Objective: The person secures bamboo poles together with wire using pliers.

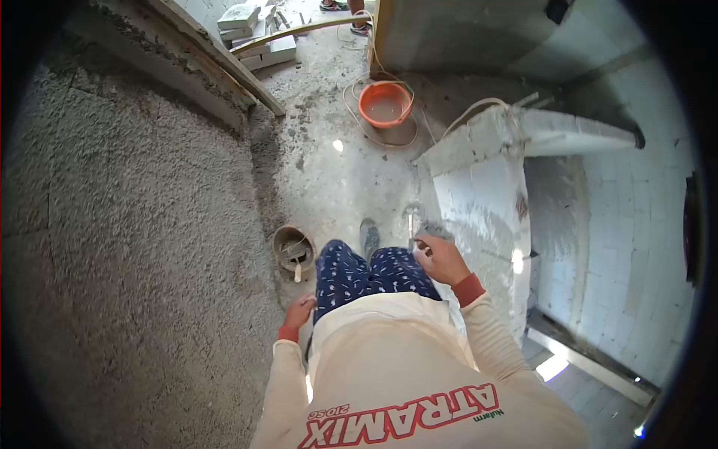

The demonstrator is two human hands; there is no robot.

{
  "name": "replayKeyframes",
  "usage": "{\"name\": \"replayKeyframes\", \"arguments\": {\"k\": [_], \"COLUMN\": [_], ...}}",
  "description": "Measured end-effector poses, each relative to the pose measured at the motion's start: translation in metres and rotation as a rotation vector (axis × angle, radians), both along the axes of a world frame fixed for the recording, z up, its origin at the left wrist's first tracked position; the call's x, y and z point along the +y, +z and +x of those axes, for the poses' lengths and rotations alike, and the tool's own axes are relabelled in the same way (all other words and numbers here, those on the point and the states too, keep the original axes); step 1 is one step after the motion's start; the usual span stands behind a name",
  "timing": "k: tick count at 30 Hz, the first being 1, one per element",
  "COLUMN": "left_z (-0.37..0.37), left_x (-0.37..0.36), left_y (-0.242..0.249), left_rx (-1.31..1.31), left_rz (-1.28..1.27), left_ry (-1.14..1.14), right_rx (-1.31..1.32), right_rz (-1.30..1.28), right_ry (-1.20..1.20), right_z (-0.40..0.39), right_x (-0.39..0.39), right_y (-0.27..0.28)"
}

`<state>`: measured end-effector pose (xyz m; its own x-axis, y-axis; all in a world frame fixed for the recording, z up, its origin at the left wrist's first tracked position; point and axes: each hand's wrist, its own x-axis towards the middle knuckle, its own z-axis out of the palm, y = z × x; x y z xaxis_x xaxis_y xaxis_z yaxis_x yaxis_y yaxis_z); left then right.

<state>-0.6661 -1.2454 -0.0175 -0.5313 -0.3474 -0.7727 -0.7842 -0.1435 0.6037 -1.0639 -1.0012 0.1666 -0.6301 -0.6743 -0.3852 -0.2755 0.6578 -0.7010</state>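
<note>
My right hand (443,260) is raised in front of my right thigh, its thumb and fingers drawn together in a pinch. At the fingertips a thin, pale, cigarette-like stick (410,228) points away from me. Beside my left thigh hangs my left hand (301,308), fingers loosely bent and partly hidden, with nothing visible in it. The nearest thing to that hand is a mortar-stained bucket (280,258) on the floor, with a wooden-handled tool (298,272) standing in it.
Rough, freshly coated wall (149,247) rises on the left. An orange tub (385,104) sits ahead, a pale hose (351,112) looped around it. White blocks (269,51) are piled beyond the doorway, near another person's feet (360,28). A block partition (479,187) stands at right.
</note>
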Motion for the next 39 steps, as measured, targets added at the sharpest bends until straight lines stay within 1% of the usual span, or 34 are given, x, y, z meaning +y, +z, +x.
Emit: {"name": "replayKeyframes", "arguments": {"k": [2,3,4,7,8,11,12,14,15,16,18,20,23,25,26,29,30,33,34,37,39], "left_z": [-0.043,-0.061,-0.079,-0.115,-0.124,-0.148,-0.158,-0.172,-0.183,-0.192,-0.217,-0.245,-0.308,-0.337,-0.348,-0.362,-0.36,-0.349,-0.343,-0.346,-0.356], "left_x": [-0.022,-0.035,-0.049,-0.092,-0.108,-0.159,-0.18,-0.224,-0.244,-0.268,-0.326,-0.382,-0.45,-0.478,-0.487,-0.491,-0.486,-0.457,-0.443,-0.422,-0.423], "left_y": [0.018,0.017,0.016,0.002,-0.007,-0.026,-0.03,-0.034,-0.028,-0.028,-0.028,-0.018,0.039,0.062,0.072,0.067,0.056,0.024,0.01,0.0,0.006], "left_rx": [0.1,0.152,0.154,0.129,0.114,0.077,0.052,-0.033,-0.08,-0.03,-0.08,0.043,0.075,0.106,0.118,0.085,0.063,-0.011,0.025,0.208,0.089], "left_rz": [-0.092,-0.138,-0.177,-0.1,-0.102,-0.122,-0.146,-0.075,-0.035,-0.092,0.011,-0.058,0.014,0.055,0.066,0.094,0.111,0.111,0.102,0.156,0.255], "left_ry": [0.167,0.244,0.246,0.288,0.276,0.237,0.208,0.153,0.127,0.089,0.13,0.162,0.344,0.472,0.479,0.462,0.428,0.201,0.146,0.294,0.352], "right_rx": [-0.124,-0.182,-0.207,-0.06,-0.035,-0.005,-0.053,-0.025,-0.016,0.02,-0.046,-0.109,-0.081,-0.068,-0.068,-0.059,-0.055,-0.083,-0.093,-0.021,0.024], "right_rz": [-0.099,-0.15,-0.199,-0.095,-0.096,0.044,0.076,0.114,0.138,0.111,0.086,0.067,0.028,0.027,0.039,0.033,0.051,0.097,0.107,0.116,0.111], "right_ry": [-0.075,-0.12,-0.163,-0.119,-0.106,0.018,0.025,0.039,0.048,0.068,0.044,0.0,0.034,0.06,0.07,0.107,0.128,0.128,0.121,0.152,0.179], "right_z": [-0.044,-0.063,-0.08,-0.118,-0.127,-0.149,-0.155,-0.166,-0.168,-0.173,-0.192,-0.204,-0.229,-0.246,-0.254,-0.281,-0.292,-0.323,-0.335,-0.377,-0.41], "right_x": [-0.047,-0.065,-0.079,-0.122,-0.132,-0.176,-0.192,-0.224,-0.238,-0.256,-0.301,-0.339,-0.388,-0.415,-0.429,-0.457,-0.466,-0.491,-0.5,-0.524,-0.544], "right_y": [0.021,0.026,0.017,0.011,-0.006,-0.014,-0.013,-0.011,-0.008,-0.005,0.014,0.022,0.027,0.031,0.032,0.026,0.027,0.027,0.027,0.013,0.0]}}
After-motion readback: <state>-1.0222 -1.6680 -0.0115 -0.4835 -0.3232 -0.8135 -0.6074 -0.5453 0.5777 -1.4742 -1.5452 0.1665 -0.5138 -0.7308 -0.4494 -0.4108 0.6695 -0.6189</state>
